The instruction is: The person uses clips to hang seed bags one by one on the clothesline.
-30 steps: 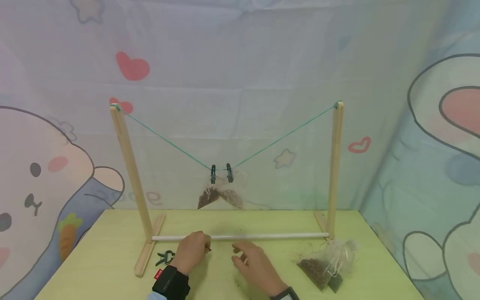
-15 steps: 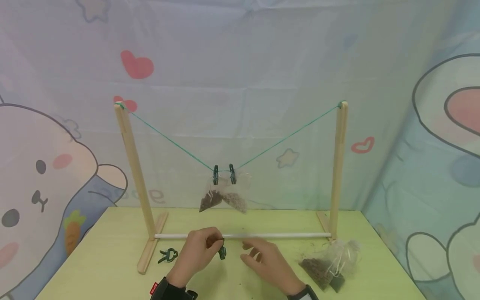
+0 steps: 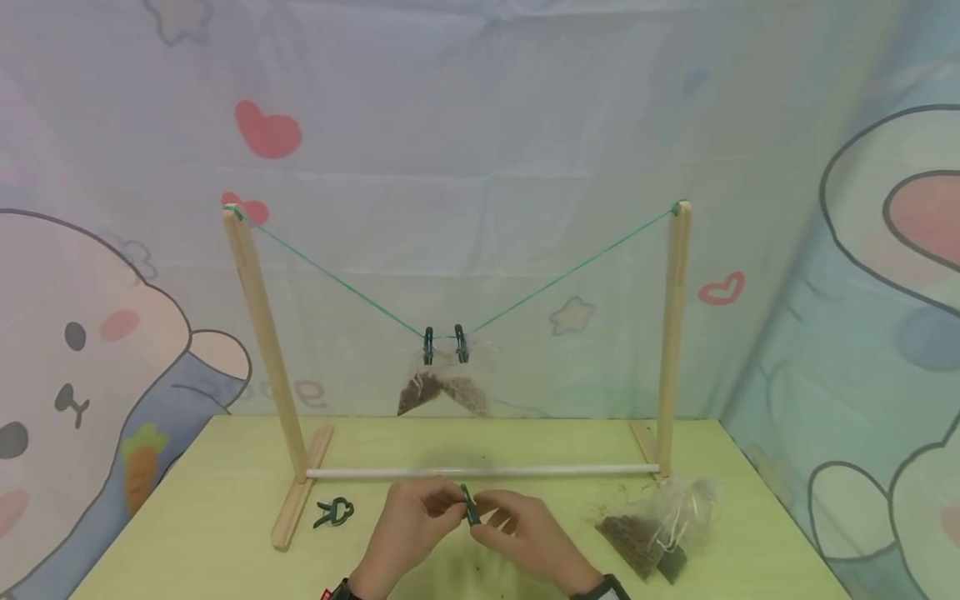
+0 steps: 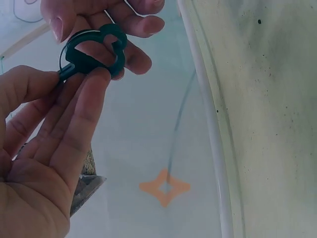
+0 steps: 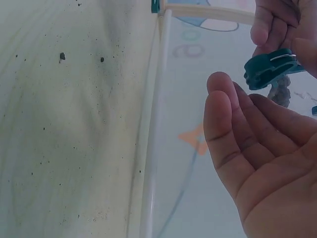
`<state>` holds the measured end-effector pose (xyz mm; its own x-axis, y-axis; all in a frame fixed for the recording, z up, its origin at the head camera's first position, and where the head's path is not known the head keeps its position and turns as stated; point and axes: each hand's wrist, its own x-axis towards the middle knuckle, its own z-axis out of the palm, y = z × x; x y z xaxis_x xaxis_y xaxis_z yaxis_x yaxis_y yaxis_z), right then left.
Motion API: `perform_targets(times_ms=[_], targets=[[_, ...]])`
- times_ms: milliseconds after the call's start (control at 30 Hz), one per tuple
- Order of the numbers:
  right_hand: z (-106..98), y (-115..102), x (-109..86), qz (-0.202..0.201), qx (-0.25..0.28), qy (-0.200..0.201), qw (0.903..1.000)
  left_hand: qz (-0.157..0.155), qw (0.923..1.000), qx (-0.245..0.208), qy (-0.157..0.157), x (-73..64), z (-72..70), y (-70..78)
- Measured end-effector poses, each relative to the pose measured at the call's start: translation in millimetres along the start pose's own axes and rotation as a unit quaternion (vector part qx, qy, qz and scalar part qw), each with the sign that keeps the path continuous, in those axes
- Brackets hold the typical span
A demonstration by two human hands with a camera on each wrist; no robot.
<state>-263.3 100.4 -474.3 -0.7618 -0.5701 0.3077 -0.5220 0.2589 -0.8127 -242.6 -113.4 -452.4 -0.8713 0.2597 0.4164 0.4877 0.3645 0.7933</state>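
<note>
A dark green spring clamp [image 3: 470, 506] is between the two hands, above the table's middle. My left hand [image 3: 417, 521] pinches its handle end between thumb and fingers, as the clamp [image 4: 94, 52] shows in the left wrist view. Close on the other side, my right hand [image 3: 531, 533] has its fingers loosely bent around the clamp's jaw end; in the right wrist view these fingers [image 5: 218, 114] are relaxed and below the clamp [image 5: 270, 67]. A second green clamp [image 3: 333, 512] lies on the table left of my left hand.
Two clamps [image 3: 428, 345] hang small bags of dark and pale bits [image 3: 465, 395] from a green string [image 3: 337, 283], tied between wooden posts [image 3: 672, 333]. A white rod [image 3: 562, 471] joins the posts low down. More filled clear bags [image 3: 633, 542] lie on the table at right.
My left hand has lifted the clamp and carried it rightward, turning it upright. My right hand has stayed close by and now meets it, fingers beside the clamp.
</note>
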Motion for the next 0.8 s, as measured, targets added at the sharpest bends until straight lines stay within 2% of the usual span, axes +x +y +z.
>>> perform_targets(times_ms=[267,400,500,633,800], targets=[[-1.2,3.1,-0.7,-0.022,-0.005,0.014,0.9997,0.007,0.9999,0.005,-0.009,1.0,2.9,-0.3],[-4.3,2.5,-0.2,-0.028,-0.034,0.029,0.9986,-0.003,1.0,0.008,0.002,0.7,-0.6,3.1],[-8.8,-2.0,-0.6,-0.034,-0.047,0.039,0.9976,-0.012,0.9999,-0.011,0.001,-0.1,-4.8,6.7],[-14.5,-11.2,-2.9,-0.04,-0.038,0.036,0.9978,-0.017,0.9993,-0.029,-0.016,0.0,-8.1,9.5],[-16.1,-14.7,-3.3,-0.067,-0.026,0.026,0.9971,-0.014,0.9995,-0.018,-0.02,1.7,-8.6,8.6]])
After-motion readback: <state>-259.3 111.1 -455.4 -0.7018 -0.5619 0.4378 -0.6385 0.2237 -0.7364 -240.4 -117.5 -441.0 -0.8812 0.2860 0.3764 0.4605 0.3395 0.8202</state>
